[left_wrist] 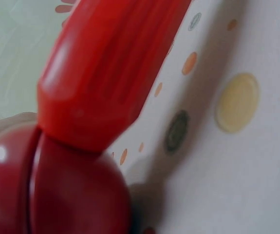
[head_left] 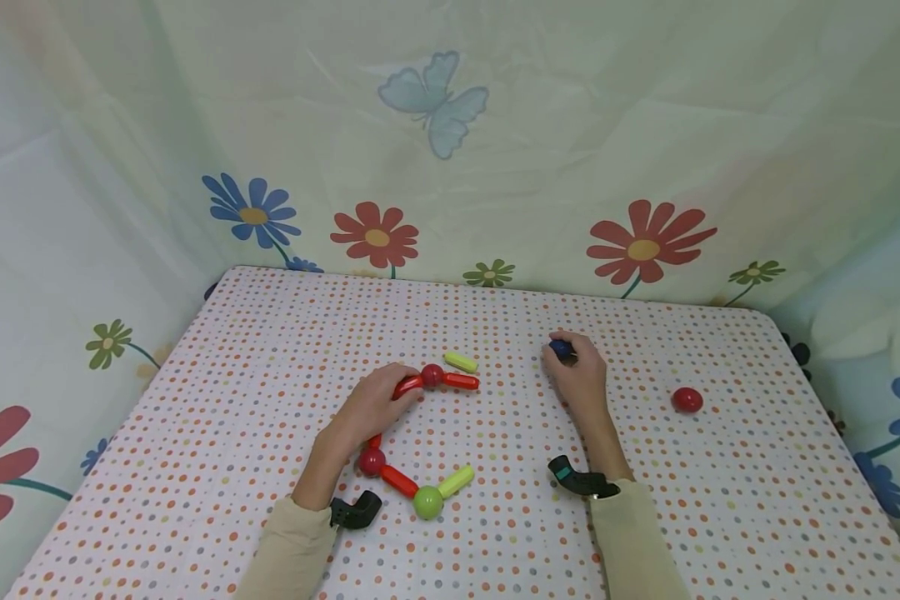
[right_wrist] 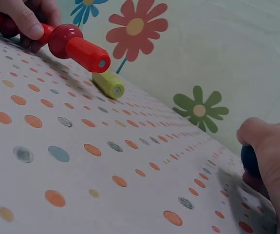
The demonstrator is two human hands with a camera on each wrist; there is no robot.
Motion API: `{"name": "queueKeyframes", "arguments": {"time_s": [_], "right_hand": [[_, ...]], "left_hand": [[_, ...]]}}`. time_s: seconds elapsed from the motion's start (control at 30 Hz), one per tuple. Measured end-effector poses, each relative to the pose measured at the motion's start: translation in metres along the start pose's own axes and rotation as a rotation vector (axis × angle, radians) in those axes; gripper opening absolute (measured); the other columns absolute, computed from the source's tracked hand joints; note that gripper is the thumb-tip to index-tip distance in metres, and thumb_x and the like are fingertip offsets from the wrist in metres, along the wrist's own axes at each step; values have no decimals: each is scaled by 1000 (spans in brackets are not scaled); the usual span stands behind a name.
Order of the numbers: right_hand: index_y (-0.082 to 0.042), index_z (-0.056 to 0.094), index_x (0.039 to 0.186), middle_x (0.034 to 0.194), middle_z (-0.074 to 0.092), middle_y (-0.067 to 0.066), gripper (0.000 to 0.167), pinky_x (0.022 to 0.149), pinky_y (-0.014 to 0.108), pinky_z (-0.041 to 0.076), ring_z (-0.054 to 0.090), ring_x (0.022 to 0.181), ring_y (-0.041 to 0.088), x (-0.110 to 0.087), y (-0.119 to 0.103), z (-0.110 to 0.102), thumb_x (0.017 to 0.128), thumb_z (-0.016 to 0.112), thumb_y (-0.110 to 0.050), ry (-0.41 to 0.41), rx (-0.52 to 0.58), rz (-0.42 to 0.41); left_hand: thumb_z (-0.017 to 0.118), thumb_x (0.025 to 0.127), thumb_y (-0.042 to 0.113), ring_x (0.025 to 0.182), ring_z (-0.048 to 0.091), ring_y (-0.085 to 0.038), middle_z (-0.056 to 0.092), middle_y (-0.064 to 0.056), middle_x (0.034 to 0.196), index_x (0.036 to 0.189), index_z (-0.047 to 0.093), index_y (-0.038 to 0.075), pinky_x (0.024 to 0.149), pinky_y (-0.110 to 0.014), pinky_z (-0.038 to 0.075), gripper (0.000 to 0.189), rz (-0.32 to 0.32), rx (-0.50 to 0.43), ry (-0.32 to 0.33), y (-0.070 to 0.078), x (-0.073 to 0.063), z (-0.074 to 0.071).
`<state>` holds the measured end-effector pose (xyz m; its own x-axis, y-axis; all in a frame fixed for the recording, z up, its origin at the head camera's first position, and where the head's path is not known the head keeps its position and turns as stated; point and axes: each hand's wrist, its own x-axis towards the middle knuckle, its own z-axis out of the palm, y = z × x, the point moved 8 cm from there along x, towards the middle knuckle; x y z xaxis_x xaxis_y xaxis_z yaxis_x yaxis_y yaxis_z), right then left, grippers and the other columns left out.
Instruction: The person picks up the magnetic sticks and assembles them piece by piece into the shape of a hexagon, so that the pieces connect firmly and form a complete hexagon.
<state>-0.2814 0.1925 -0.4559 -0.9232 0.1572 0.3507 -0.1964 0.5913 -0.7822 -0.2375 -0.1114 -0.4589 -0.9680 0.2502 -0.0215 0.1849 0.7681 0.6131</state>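
Observation:
My left hand (head_left: 375, 404) grips a red magnetic rod (head_left: 407, 386) in a chain of rods and balls. At its far end a red ball (head_left: 432, 375) joins another red rod (head_left: 461, 381), which points right. The near part runs from a red ball (head_left: 372, 461) through a red rod (head_left: 400, 481) to a green ball (head_left: 428, 502) with a yellow-green rod (head_left: 456, 482). Part of the chain is hidden beneath the left hand. My right hand (head_left: 581, 371) holds a dark blue ball (head_left: 561, 348) between thumb and fingers, close over the table.
Just behind the chain's far end lies a loose yellow-green rod (right_wrist: 108, 84). A separate red ball (head_left: 687, 400) sits to the right of my right hand. The dotted tablecloth (head_left: 525, 533) covers the table, and a flowered curtain (head_left: 540, 167) hangs along its back.

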Motion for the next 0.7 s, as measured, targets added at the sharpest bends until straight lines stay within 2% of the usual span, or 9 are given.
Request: {"name": "queueKeyframes", "arguments": {"time_s": [0.13, 0.23, 0.5, 0.6, 0.7], "right_hand": [[-3, 64, 116, 121, 61, 17, 30, 81, 17, 43, 61, 109, 30, -1, -4, 5, 89, 69, -14, -55, -1, -32], [-6, 64, 116, 120, 62, 15, 31, 76, 9, 41, 61, 102, 26, -3, -7, 11, 89, 70, -18, -126, 12, -35], [-10, 66, 111, 114, 66, 13, 27, 79, 17, 52, 64, 100, 21, -18, -24, 46, 88, 72, -23, -481, 155, -59], [-11, 66, 110, 113, 67, 12, 28, 78, 19, 53, 65, 98, 21, -24, -30, 55, 87, 73, -25, -556, 159, -79], [-11, 66, 110, 113, 67, 13, 27, 78, 19, 52, 64, 98, 21, -26, -35, 59, 87, 74, -23, -575, 156, -99]], "left_hand": [[65, 93, 30, 92, 57, -16, 65, -4, 114, 121, 63, 13, 77, -31, 51, 32, -2, 7, 1, 0, 1, 0], [65, 93, 29, 92, 57, -16, 65, -5, 114, 121, 63, 13, 77, -31, 51, 32, 2, 4, 1, 1, 1, 0], [65, 93, 31, 96, 59, -17, 65, -4, 116, 121, 63, 14, 80, -33, 52, 33, 7, 7, 2, 1, 0, 0], [65, 93, 31, 96, 59, -17, 65, -4, 116, 120, 63, 14, 79, -33, 52, 32, 5, 5, 2, 0, 0, 1], [65, 93, 30, 97, 59, -17, 66, -4, 117, 120, 63, 15, 79, -32, 52, 31, 3, 1, 5, 0, 0, 0]]}}
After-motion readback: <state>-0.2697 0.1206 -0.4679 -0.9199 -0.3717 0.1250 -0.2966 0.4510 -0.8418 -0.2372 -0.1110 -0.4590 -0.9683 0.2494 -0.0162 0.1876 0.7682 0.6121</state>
